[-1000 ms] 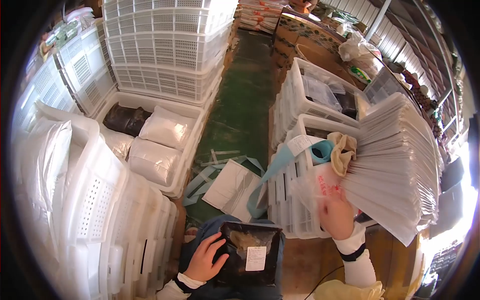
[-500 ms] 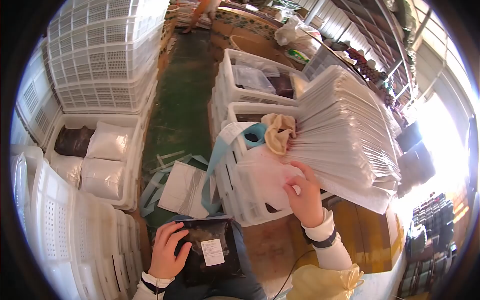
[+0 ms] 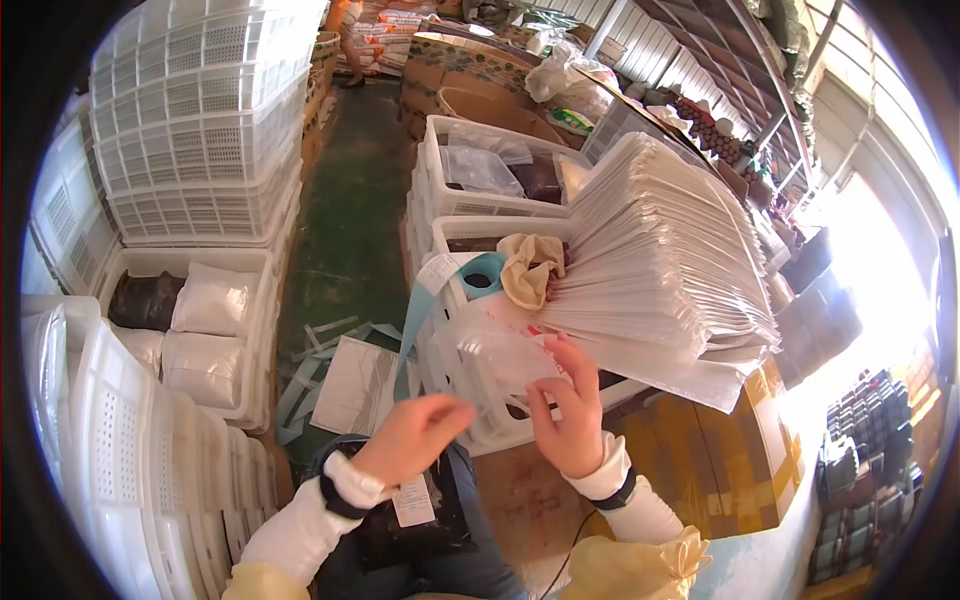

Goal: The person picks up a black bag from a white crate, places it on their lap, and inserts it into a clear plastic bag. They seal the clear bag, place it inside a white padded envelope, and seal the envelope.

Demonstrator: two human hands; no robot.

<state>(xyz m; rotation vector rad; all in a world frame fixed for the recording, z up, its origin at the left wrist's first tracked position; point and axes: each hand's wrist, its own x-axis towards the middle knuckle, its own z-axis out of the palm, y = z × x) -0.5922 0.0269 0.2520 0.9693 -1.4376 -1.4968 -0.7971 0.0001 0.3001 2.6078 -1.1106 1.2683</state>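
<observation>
My right hand [image 3: 568,418] pinches the edge of a thin clear plastic bag [image 3: 495,345] over the white crate. To its left, my left hand [image 3: 418,437] is raised above my lap, its fingers blurred and drawn together; whether they hold anything does not show. Below it a dark packed bag [image 3: 425,535] with a white label [image 3: 413,501] lies on my lap, partly hidden by the left hand and forearm. Beyond the clear bag, a roll of blue label tape [image 3: 481,275] and a beige cloth [image 3: 530,268] rest on the crate.
A large stack of white plastic bags [image 3: 660,270] leans at the right above a taped cardboard box [image 3: 700,460]. Tall white crates [image 3: 190,120] stand left, one crate holding packed bags [image 3: 215,300]. Blue strips and a white sheet [image 3: 350,385] lie ahead. A person's leg [image 3: 350,45] shows far back.
My left hand has left the dark bag and moved up and right, toward my right hand. My right hand has shifted slightly left with the clear bag. The view has also shifted a little.
</observation>
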